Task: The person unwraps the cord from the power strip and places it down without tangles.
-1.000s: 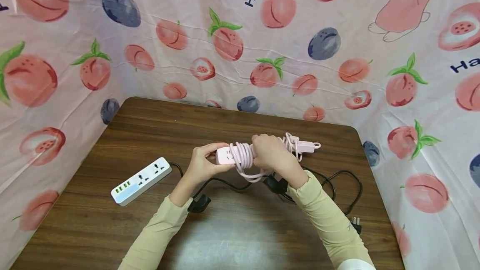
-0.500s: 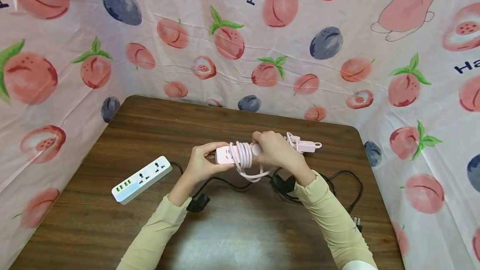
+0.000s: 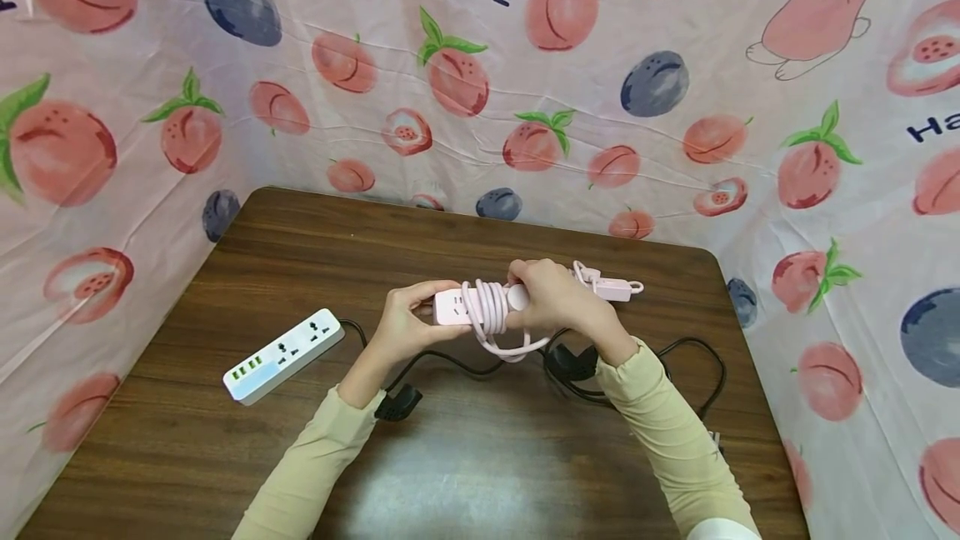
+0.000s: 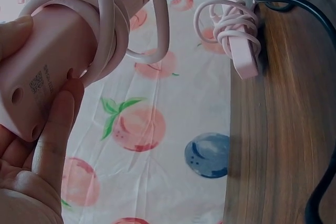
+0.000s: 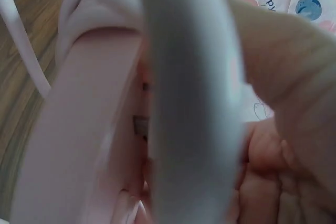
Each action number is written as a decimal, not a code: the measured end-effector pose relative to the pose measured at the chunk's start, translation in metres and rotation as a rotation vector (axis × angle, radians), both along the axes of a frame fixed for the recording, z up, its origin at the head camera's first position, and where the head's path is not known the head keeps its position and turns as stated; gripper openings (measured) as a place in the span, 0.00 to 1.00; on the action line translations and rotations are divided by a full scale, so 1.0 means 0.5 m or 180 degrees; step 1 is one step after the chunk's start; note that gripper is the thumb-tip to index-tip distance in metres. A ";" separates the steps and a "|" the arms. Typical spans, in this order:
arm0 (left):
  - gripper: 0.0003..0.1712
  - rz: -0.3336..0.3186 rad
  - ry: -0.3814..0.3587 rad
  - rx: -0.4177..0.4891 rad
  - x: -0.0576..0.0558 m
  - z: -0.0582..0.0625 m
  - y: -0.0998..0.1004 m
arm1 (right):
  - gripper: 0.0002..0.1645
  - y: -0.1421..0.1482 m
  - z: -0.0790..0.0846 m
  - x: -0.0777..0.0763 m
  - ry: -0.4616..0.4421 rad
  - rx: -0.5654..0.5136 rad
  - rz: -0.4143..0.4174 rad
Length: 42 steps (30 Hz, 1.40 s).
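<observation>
A pink power strip (image 3: 452,307) is held up over the table, its pink cord (image 3: 491,309) wound several times round its middle. My left hand (image 3: 405,323) grips its left end, thumb on one edge and fingers on the other; the left wrist view shows its labelled underside (image 4: 44,77). My right hand (image 3: 558,298) holds the other end, fingers curled round it beside a pale round piece (image 3: 517,298). A loose loop of cord hangs below the strip. In the right wrist view a blurred pale cord or plug (image 5: 191,98) crosses close to the camera and hides part of the grip.
Behind my right hand lies a second pink power strip (image 3: 615,289) with its cord wrapped. A white power strip (image 3: 283,355) with green USB ports lies at left. Black cords run across the brown table (image 3: 465,457), with black plugs (image 3: 399,403) near both forearms. A fruit-print cloth (image 3: 465,157) hangs behind.
My right hand has shifted slightly to the right along the strip, uncovering the pale round piece. The hanging cord loop has widened to the right. The left hand keeps its grip.
</observation>
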<state>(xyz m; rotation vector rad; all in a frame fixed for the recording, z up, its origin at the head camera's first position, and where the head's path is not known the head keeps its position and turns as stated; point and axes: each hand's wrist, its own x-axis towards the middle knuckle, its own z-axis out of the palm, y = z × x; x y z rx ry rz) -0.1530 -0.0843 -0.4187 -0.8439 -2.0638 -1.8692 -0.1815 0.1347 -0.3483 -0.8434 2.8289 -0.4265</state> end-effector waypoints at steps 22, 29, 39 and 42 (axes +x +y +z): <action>0.28 0.0377 -0.0195 0.0357 -0.025 -0.056 -0.002 | 0.23 0.015 0.003 0.066 0.1070 -0.1111 -0.0050; 0.28 0.0628 -0.0278 0.0539 -0.025 -0.055 -0.007 | 0.25 0.001 -0.062 0.112 0.2227 -0.1944 -0.0004; 0.28 0.0783 -0.0315 0.0845 -0.023 -0.054 -0.006 | 0.25 0.002 -0.144 0.124 0.2034 -0.2834 -0.0793; 0.28 0.0840 -0.0356 0.0800 -0.021 -0.051 -0.006 | 0.25 0.005 -0.150 0.121 0.1810 -0.3205 -0.1024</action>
